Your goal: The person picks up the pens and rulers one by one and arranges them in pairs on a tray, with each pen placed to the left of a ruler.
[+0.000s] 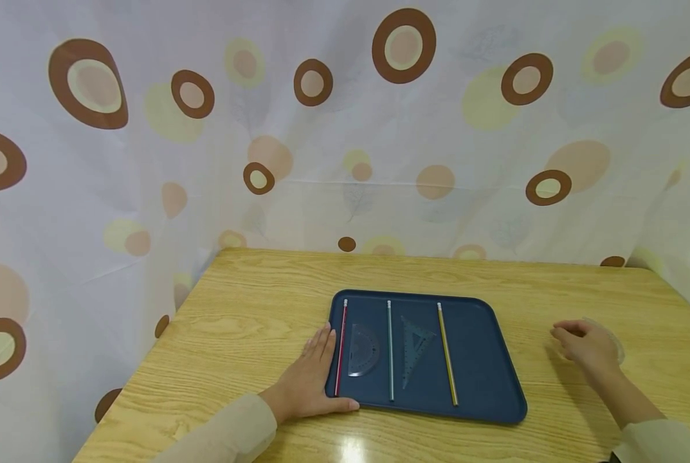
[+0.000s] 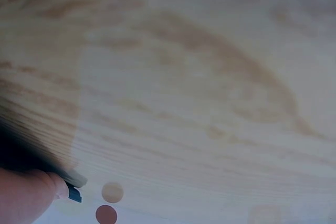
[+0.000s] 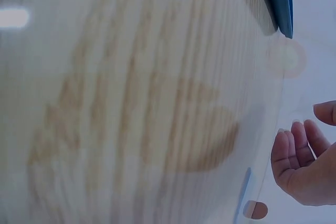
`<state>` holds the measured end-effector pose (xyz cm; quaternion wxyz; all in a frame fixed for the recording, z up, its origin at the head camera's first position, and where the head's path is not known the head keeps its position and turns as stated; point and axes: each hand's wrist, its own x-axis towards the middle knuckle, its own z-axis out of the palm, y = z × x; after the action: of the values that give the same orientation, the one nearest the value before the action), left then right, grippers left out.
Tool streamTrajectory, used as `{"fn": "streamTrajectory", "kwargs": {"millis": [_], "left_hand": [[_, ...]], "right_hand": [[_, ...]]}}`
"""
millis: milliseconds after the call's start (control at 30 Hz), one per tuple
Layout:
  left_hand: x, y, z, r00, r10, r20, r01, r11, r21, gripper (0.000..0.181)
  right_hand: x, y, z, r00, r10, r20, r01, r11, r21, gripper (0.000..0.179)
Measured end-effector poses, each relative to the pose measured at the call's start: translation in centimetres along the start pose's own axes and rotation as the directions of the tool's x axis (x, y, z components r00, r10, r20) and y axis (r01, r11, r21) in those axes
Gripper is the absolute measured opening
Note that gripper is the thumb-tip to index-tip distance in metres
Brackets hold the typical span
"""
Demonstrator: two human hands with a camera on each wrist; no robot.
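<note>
My left hand (image 1: pixel 310 379) rests against the near-left corner of a dark blue tray (image 1: pixel 483 360), fingers straight along its left rim and thumb along its front edge. In the left wrist view the thumb (image 2: pixel 26 195) touches the tray's dark edge. On the tray lie a red pencil (image 1: pixel 341 350), a clear protractor (image 1: pixel 363 352), a green-blue pencil (image 1: pixel 390 354), a clear set square (image 1: pixel 414 347) and a yellow pencil (image 1: pixel 447 357). Right of the tray, my right hand (image 1: pixel 590 347) is above the table with loosely bent fingers, holding nothing visible. A clear curved piece (image 1: pixel 618 347) shows partly behind it.
The wooden table (image 1: pixel 252 289) extends around the tray. A white curtain (image 1: pixel 333 128) with brown and yellow circles hangs behind and at both sides. The tray's right section, beyond the yellow pencil, is bare.
</note>
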<state>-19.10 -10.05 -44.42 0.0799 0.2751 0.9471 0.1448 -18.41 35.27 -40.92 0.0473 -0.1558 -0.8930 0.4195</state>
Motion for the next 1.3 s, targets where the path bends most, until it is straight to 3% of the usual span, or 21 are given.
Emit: {"fn": "streamTrajectory", "kwargs": {"millis": [233, 433, 667, 867, 1100, 1300], "left_hand": [[0.0, 0.0, 0.1, 1.0, 0.007, -0.004, -0.007, 1.0, 0.006, 0.118], [0.0, 0.0, 0.1, 1.0, 0.01, -0.006, -0.01, 1.0, 0.002, 0.118], [0.0, 0.0, 0.1, 1.0, 0.01, -0.004, -0.01, 1.0, -0.003, 0.118], [-0.1, 0.1, 0.0, 1.0, 0.006, 0.0, -0.006, 1.0, -0.012, 0.118], [-0.1, 0.0, 0.1, 1.0, 0.004, 0.005, -0.004, 1.0, -0.016, 0.118], [0.1, -0.1, 0.1, 1.0, 0.004, -0.001, -0.004, 1.0, -0.01, 0.118]], "right_hand": [[-0.1, 0.7, -1.0, 1.0, 0.001, -0.021, -0.001, 1.0, -0.018, 0.045], [0.3, 1.6, -1.9, 0.998, 0.047, -0.043, -0.048, 0.998, -0.03, 0.045], [0.7, 2.3, -3.2, 0.996, 0.041, -0.084, -0.051, 0.991, -0.123, 0.046], [1.1, 2.5, -3.6, 0.992, 0.102, -0.079, -0.112, 0.985, -0.129, 0.049], [1.4, 3.1, -4.0, 0.987, 0.124, -0.099, -0.137, 0.981, -0.14, 0.048], [1.4, 3.3, -4.3, 0.988, 0.135, -0.069, -0.145, 0.975, -0.168, 0.052]]}}
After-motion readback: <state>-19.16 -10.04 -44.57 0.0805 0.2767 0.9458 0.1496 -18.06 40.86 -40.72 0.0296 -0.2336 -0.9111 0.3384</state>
